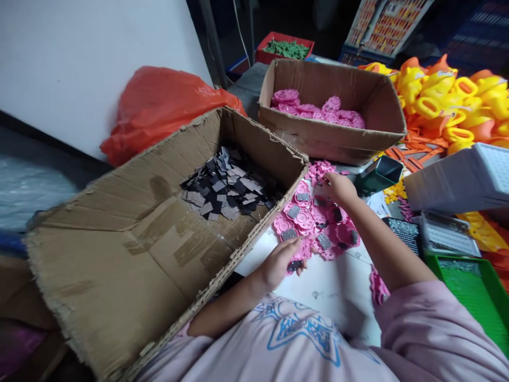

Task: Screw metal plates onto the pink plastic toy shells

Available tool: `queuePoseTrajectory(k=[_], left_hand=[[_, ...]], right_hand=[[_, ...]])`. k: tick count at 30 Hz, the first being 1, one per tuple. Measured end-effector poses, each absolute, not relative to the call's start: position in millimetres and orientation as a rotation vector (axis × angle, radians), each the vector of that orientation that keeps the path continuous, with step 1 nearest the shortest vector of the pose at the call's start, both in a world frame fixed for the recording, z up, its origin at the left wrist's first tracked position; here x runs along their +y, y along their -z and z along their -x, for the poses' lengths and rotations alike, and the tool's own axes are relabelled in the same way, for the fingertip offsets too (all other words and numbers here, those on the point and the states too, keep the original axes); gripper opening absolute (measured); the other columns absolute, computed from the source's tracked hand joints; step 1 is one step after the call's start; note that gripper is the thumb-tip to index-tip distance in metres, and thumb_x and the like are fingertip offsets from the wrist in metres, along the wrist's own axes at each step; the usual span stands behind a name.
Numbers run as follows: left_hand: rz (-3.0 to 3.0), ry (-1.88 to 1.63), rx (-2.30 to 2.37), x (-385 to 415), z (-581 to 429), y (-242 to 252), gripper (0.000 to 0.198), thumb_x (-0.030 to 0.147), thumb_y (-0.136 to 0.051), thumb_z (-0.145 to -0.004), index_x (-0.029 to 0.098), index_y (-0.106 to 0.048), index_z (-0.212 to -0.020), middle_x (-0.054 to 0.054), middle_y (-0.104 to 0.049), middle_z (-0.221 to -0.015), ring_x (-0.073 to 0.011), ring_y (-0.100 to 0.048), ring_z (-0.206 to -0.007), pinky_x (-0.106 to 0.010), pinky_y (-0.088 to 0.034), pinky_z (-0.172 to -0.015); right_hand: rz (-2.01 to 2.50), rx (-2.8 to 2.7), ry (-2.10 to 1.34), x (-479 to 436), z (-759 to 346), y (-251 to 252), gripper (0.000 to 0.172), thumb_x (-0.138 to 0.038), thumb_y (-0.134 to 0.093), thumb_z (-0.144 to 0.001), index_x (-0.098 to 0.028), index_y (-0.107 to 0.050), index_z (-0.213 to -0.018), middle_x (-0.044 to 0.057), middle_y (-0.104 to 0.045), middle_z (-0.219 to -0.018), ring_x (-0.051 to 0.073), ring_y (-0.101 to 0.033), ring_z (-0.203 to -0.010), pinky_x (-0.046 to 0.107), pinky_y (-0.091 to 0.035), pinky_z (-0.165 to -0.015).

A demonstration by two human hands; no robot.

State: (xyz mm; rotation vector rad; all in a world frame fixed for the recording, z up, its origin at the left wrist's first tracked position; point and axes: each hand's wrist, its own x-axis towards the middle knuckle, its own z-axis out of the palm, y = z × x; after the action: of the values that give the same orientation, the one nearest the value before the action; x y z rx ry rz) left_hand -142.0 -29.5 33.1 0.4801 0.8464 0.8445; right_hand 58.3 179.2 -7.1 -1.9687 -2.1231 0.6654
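Observation:
My left hand point(280, 261) is closed around a pink plastic part with a dark square pad point(295, 265) on it, at the near edge of a heap. My right hand point(341, 188) reaches to the far end of that heap, fingertips pinched beside a pile of small pink pieces point(318, 171); whatever is between the fingers is too small to make out. Between my hands lie several pink ornate plastic parts point(306, 220), many bearing a grey or black square. They rest on a white sheet point(328, 286).
At left stands a big open cardboard box point(159, 260) with loose dark squares point(226, 185). Another cardboard box point(326, 138) with pink parts is behind. To the right are a dark green cup point(379, 174), a white bin point(457, 178), a green tray point(473, 297) and yellow toys point(433, 101).

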Motion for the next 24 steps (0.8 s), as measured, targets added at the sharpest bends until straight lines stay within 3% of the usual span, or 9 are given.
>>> queuePoseTrajectory(k=[4,7,9,14,18,24], left_hand=[[-0.498,-0.883,0.792,-29,141,-31,0.054,0.06,-0.062,-0.078,0.009,-0.067,-0.096,-0.004,-0.061,-0.063,-0.0106,-0.053,-0.052,-0.021,-0.04,-0.047],[-0.455,-0.892,0.745,-28,141,-32,0.055,0.059,-0.058,-0.081,0.008,-0.066,-0.098,-0.006,-0.064,-0.066,-0.0116,-0.055,-0.052,-0.022,-0.044,-0.051],[-0.415,-0.898,0.7,-26,141,-34,0.052,0.055,-0.054,-0.085,0.008,-0.064,-0.105,-0.008,-0.067,-0.073,-0.0142,-0.06,-0.058,-0.024,-0.047,-0.055],[-0.294,-0.883,0.667,-24,132,-43,0.046,0.041,-0.035,-0.097,0.008,-0.061,-0.115,-0.013,-0.07,-0.09,-0.0191,-0.066,-0.071,-0.03,-0.053,-0.064],[-0.255,-0.871,0.687,-26,116,-45,0.046,0.037,-0.03,-0.099,0.008,-0.062,-0.113,-0.014,-0.07,-0.094,-0.0217,-0.068,-0.076,-0.035,-0.055,-0.068],[-0.214,-0.812,0.626,-33,94,-42,0.045,0.037,-0.029,-0.1,0.008,-0.063,-0.112,-0.014,-0.07,-0.098,-0.023,-0.068,-0.089,-0.038,-0.055,-0.08]], right_hand=[[1.808,-1.87,-0.887,167,-66,-3,0.038,-0.044,-0.05,-0.091,-0.011,-0.055,-0.109,0.005,-0.059,-0.093,0.01,-0.057,-0.08,0.027,-0.052,-0.073],[1.601,-1.705,-1.052,140,-69,-19,0.046,-0.051,-0.046,-0.091,-0.013,-0.048,-0.118,0.002,-0.057,-0.081,0.007,-0.053,-0.063,0.021,-0.046,-0.055],[1.462,-1.637,-1.116,111,-69,-34,0.05,-0.056,-0.047,-0.087,-0.016,-0.048,-0.118,0.001,-0.056,-0.077,0.007,-0.052,-0.06,0.021,-0.043,-0.051],[1.288,-1.617,-1.107,28,-63,-63,0.035,-0.047,-0.047,-0.09,-0.019,-0.058,-0.108,0.001,-0.056,-0.075,0.008,-0.052,-0.059,0.021,-0.042,-0.051],[1.243,-1.739,-0.912,-17,-57,-62,0.022,-0.034,-0.048,-0.091,-0.022,-0.063,-0.1,0.005,-0.061,-0.088,0.012,-0.058,-0.079,0.028,-0.051,-0.069],[1.27,-1.887,-0.533,-45,-67,-44,0.025,-0.025,-0.054,-0.088,-0.022,-0.061,-0.111,0.009,-0.061,-0.099,0.016,-0.059,-0.091,0.032,-0.053,-0.077]])
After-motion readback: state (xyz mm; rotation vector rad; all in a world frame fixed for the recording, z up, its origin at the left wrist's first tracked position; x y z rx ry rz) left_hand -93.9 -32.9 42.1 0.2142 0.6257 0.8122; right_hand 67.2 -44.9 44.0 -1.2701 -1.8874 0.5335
